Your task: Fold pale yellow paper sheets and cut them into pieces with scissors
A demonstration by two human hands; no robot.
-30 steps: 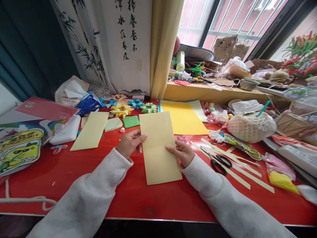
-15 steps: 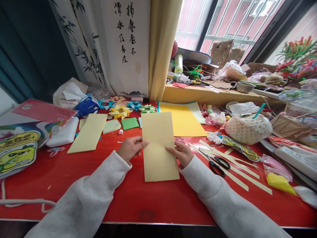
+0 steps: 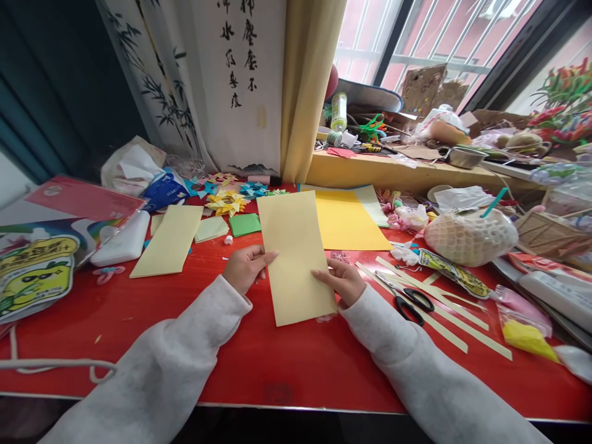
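Note:
A pale yellow sheet of paper is held up over the red table, tilted a little to the left. My left hand pinches its left edge, thumb on the front face. On the opposite edge my right hand grips it in the same way, the fingers behind partly hidden. Another pale yellow sheet lies at the left. Black-handled scissors rest on several cut paper strips, just right of my right hand.
Yellow paper lies behind the held sheet. Green paper squares and folded paper stars are at the back. A net-wrapped round object with a straw stands right. Snack packaging lies left. The windowsill is cluttered.
The held sheet has tilted, its top leaning left. Both hands keep their grip on its edges. The camera view has shifted slightly.

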